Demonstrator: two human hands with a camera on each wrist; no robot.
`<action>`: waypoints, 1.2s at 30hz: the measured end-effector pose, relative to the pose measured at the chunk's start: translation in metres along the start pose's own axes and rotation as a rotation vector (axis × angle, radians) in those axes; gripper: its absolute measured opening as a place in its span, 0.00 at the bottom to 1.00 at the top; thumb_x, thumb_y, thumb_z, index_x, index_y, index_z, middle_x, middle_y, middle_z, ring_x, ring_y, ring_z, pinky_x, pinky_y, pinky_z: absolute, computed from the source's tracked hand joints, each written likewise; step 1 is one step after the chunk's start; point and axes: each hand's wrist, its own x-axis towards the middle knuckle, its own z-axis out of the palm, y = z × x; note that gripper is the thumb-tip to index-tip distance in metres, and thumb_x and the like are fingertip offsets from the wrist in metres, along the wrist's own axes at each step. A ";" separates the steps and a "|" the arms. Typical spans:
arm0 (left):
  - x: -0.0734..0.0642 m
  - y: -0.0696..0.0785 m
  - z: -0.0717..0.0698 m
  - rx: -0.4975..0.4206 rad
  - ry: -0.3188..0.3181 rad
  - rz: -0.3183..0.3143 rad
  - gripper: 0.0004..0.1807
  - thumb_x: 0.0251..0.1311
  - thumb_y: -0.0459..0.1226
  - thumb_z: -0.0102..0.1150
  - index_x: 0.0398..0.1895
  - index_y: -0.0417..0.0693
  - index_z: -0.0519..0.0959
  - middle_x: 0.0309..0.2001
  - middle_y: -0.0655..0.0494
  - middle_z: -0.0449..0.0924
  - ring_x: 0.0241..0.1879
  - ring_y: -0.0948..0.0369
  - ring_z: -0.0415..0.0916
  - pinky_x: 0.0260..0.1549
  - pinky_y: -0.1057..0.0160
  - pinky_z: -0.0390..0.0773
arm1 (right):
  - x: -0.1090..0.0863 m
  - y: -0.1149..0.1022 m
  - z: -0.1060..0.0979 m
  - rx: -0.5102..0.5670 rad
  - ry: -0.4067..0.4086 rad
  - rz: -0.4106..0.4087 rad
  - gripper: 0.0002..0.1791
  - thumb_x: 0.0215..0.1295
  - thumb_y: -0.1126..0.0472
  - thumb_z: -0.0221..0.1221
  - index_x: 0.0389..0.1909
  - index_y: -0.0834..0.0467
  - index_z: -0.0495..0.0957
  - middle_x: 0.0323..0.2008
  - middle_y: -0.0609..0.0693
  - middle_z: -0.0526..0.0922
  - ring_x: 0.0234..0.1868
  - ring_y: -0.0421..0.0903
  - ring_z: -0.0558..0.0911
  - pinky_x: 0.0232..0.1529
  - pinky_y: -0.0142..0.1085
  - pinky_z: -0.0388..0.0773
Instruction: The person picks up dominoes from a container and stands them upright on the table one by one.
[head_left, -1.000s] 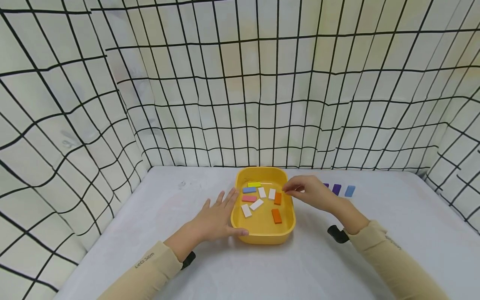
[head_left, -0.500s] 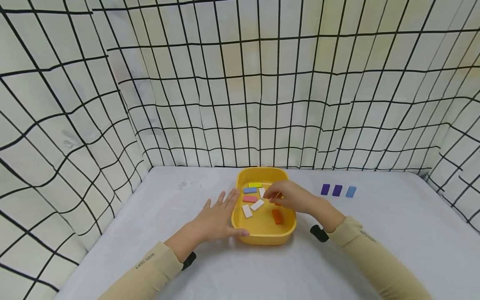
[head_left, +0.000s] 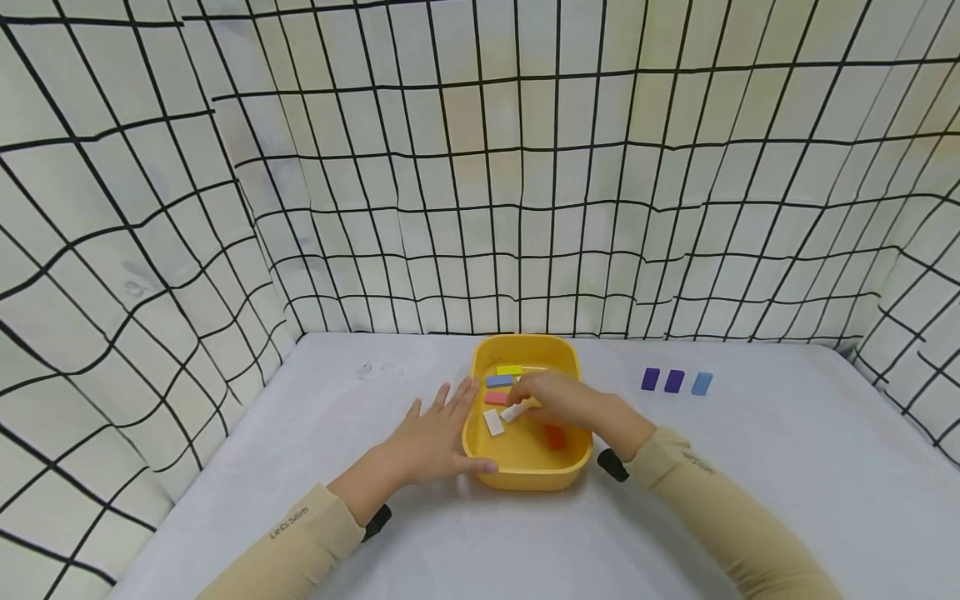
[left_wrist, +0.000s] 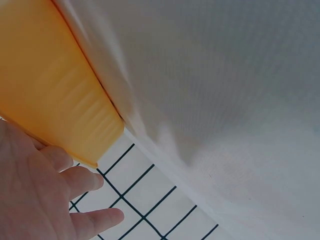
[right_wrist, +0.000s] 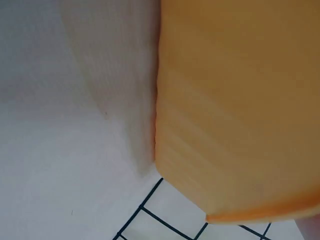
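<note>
A yellow plastic bin (head_left: 528, 478) holds several small flat blocks. My left hand (head_left: 427, 443) rests along its left rim, fingers spread, thumb at the near left corner; the left wrist view shows the fingers (left_wrist: 82, 182) beside the bin wall. Inside the bin, my right hand (head_left: 566, 398) is bent downward and blurred, fingertips right at a slanted white block (head_left: 513, 413). I cannot tell whether they pinch it. Close by lie a pink block (head_left: 495, 398), a blue block (head_left: 499, 381), a yellow block (head_left: 509, 370) and another white block (head_left: 493, 422). An orange block (head_left: 555, 437) shows below the hand.
Two purple blocks (head_left: 650, 379) and a light blue block (head_left: 702, 383) lie in a row on the white-covered table (head_left: 750, 450), right of the bin. Black grid netting (head_left: 517, 208) before white cloth surrounds the back and sides.
My right hand has moved from the bin's right rim leftward and down into the bin, covering blocks there and uncovering the purple ones on the table. The left hand has stayed put.
</note>
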 end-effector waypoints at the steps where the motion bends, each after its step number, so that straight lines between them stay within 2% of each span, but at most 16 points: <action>1: 0.000 0.000 0.000 0.001 0.000 0.001 0.66 0.56 0.73 0.58 0.84 0.46 0.41 0.83 0.52 0.37 0.80 0.41 0.39 0.70 0.29 0.44 | 0.001 0.000 0.001 -0.010 -0.001 0.004 0.15 0.68 0.70 0.65 0.54 0.58 0.86 0.50 0.49 0.87 0.57 0.50 0.82 0.63 0.44 0.75; 7: 0.000 0.000 0.000 0.009 0.004 0.000 0.66 0.56 0.73 0.58 0.84 0.46 0.41 0.83 0.53 0.36 0.80 0.42 0.38 0.70 0.29 0.43 | 0.009 0.000 0.009 -0.038 -0.004 0.025 0.14 0.68 0.68 0.66 0.52 0.57 0.86 0.50 0.48 0.87 0.56 0.48 0.81 0.64 0.43 0.74; 14: 0.000 0.000 0.001 0.011 0.011 0.001 0.66 0.56 0.73 0.58 0.84 0.46 0.41 0.83 0.53 0.36 0.80 0.42 0.38 0.70 0.29 0.43 | 0.016 0.002 0.015 -0.082 -0.001 0.004 0.14 0.67 0.68 0.66 0.52 0.56 0.86 0.51 0.47 0.87 0.57 0.48 0.81 0.64 0.42 0.74; 24: 0.001 -0.001 0.002 0.013 0.005 -0.003 0.66 0.56 0.74 0.57 0.84 0.47 0.40 0.83 0.53 0.36 0.80 0.43 0.38 0.70 0.29 0.44 | 0.016 -0.002 0.012 -0.019 -0.029 0.075 0.14 0.67 0.69 0.66 0.52 0.56 0.87 0.50 0.48 0.87 0.50 0.47 0.82 0.59 0.42 0.78; 30: 0.000 -0.001 0.001 0.013 0.006 -0.005 0.66 0.56 0.74 0.57 0.84 0.47 0.40 0.83 0.53 0.36 0.80 0.43 0.38 0.71 0.30 0.43 | 0.016 -0.001 0.011 -0.029 -0.052 0.078 0.14 0.66 0.69 0.67 0.52 0.56 0.86 0.45 0.46 0.86 0.45 0.45 0.79 0.59 0.40 0.77; 36: 0.000 0.000 0.000 0.016 0.004 -0.007 0.66 0.56 0.74 0.57 0.84 0.47 0.40 0.83 0.53 0.36 0.80 0.43 0.39 0.71 0.30 0.44 | 0.015 -0.002 0.009 -0.028 -0.077 0.126 0.15 0.67 0.69 0.66 0.52 0.53 0.86 0.40 0.45 0.82 0.42 0.44 0.76 0.57 0.39 0.77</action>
